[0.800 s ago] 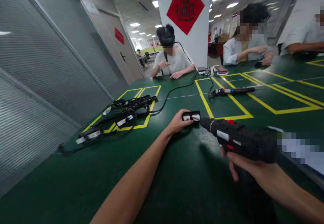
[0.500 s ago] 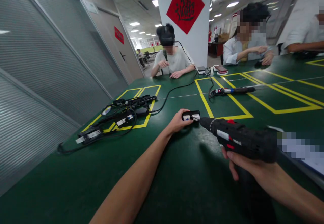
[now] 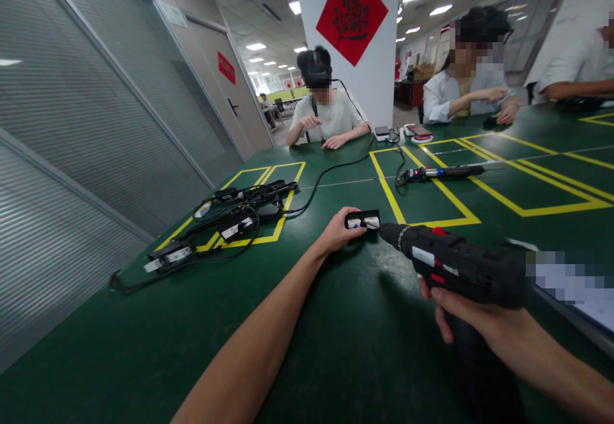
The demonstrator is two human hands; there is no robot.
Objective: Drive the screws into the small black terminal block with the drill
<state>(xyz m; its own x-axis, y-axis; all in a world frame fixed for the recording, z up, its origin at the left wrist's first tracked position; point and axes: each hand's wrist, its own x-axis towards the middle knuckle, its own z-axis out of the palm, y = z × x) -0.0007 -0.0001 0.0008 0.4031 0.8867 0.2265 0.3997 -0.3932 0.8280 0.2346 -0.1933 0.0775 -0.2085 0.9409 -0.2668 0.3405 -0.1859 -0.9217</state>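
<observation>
My left hand [image 3: 338, 231] grips the left end of a small black box-shaped part [image 3: 370, 215] with a whitish inside, thumb along its near side. It sits at the table's middle. In my right hand [image 3: 467, 321] is a black cordless drill [image 3: 451, 263] with red accents, its handle wrapped by my fingers. The drill's chuck points left at the black part, and its tip is close to the part's right end. Whether the bit touches the part, I cannot make out.
Black power adapters with cables [image 3: 235, 216] lie in a heap on the left. A pen-shaped tool with a cord [image 3: 444, 171] rests inside yellow tape outlines. Phones [image 3: 419, 132] lie farther back. At right is a blurred-out flat object [image 3: 570, 283]. Co-workers sit across the green table [image 3: 144, 360].
Almost nothing differs. The drill and both hands hold nearly the same places, with only a very slight shift of the drill.
</observation>
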